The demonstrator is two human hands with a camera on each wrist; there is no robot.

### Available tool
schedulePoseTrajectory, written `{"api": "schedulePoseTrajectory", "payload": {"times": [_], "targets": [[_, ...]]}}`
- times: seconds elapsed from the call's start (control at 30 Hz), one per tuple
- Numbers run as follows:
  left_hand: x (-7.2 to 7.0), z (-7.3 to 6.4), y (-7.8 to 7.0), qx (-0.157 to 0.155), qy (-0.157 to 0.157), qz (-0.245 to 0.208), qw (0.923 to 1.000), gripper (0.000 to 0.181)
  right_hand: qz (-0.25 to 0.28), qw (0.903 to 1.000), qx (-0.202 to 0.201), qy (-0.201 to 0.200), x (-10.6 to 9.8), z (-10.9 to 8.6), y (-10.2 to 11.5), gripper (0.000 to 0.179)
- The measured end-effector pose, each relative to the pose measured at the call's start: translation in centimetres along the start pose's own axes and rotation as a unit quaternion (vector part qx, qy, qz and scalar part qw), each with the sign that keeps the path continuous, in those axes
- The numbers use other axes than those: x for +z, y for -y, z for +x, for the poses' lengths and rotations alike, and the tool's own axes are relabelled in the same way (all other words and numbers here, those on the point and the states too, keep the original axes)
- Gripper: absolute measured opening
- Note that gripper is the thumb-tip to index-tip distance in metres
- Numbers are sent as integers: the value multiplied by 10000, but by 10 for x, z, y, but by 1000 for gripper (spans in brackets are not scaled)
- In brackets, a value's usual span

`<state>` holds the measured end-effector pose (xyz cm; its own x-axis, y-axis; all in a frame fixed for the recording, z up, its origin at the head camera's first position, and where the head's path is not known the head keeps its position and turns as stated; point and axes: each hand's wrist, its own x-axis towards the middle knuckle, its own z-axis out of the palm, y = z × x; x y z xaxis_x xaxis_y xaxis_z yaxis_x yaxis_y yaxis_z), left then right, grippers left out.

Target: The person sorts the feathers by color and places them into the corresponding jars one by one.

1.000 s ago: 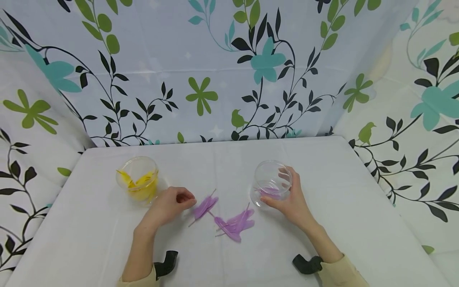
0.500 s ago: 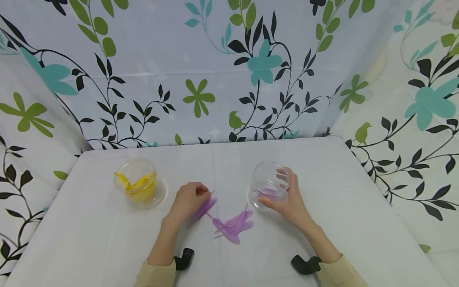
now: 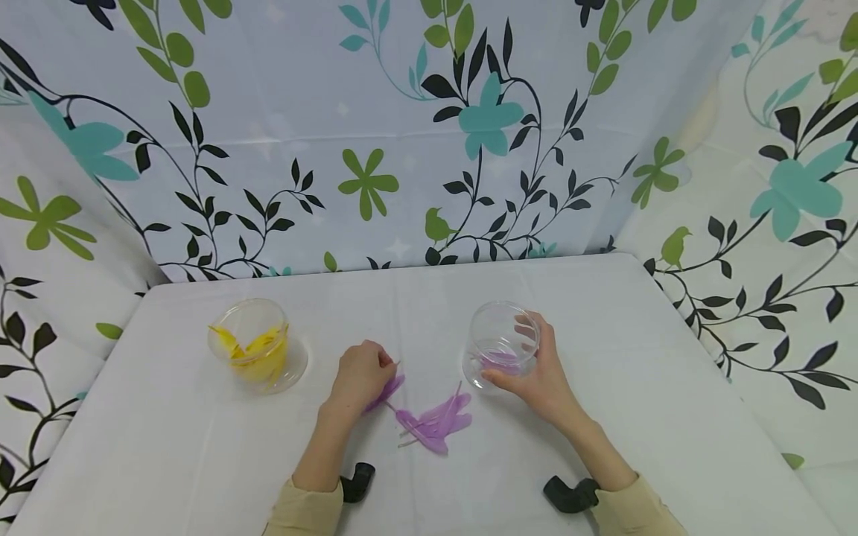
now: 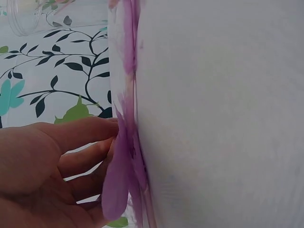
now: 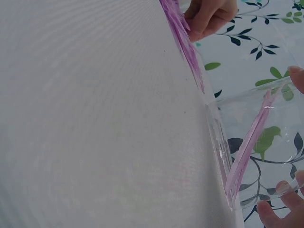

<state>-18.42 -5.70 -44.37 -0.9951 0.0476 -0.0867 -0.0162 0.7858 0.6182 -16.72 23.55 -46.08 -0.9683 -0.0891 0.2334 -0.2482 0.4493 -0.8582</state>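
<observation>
Over the left part of the purple feathers, my left hand [image 3: 362, 374] has its thumb and fingertips together at a purple feather [image 3: 386, 391], pinching it close to the table. In the left wrist view that feather [image 4: 117, 183] hangs down beside the fingers. More purple feathers [image 3: 439, 423] lie overlapping on the cloth, right of this hand. My right hand [image 3: 541, 366] grips a clear plastic cup [image 3: 488, 324] from its right side, thumb in front. Inside the cup rests a purple feather [image 3: 499, 362], seen leaning against the wall in the right wrist view.
At the left stands another clear cup [image 3: 249, 307] with yellow feathers [image 3: 263, 357] in it. White cloth covers the table [image 3: 167, 447]. A patterned curtain [image 3: 295, 97] hangs behind and along both sides.
My left hand has moved right, from beside the yellow-feather cup onto the left purple feather, and its fingers have closed on it. The right hand keeps its grip on the cup.
</observation>
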Motion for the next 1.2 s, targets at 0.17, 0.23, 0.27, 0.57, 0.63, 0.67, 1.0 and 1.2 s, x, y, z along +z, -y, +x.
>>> {"api": "schedulePoseTrajectory", "payload": {"times": [0.17, 0.23, 0.27, 0.57, 0.63, 0.67, 1.0, 1.2], "targets": [[0, -4, -1, 30, -104, 28, 9999, 8, 6, 10000, 20, 2, 0, 0, 1, 106], [0, -6, -1, 19, -139, 33, 9999, 7, 12, 10000, 30, 9, 0, 0, 2, 106], [1, -7, -2, 7, -166, 49, 9998, 7, 12, 10000, 32, 11, 0, 0, 2, 106], [2, -9, -1, -34, -224, 150, 9996, 8, 26, 10000, 12, 2, 0, 0, 3, 105], [1, -9, -1, -108, -174, 39, 9998, 10, 26, 10000, 6, -5, 0, 0, 3, 105], [0, -9, -2, -151, -145, -49, 9998, 10, 37, 10000, 0, -17, 0, 0, 3, 105], [-8, -10, -8, -272, 8, -817, 9963, 14, 95, 9999, -39, -43, 1, 1, 3, 105], [-12, -11, -12, -115, -59, -1178, 9930, 14, 51, 10000, -39, -38, 1, 1, 2, 105]]}}
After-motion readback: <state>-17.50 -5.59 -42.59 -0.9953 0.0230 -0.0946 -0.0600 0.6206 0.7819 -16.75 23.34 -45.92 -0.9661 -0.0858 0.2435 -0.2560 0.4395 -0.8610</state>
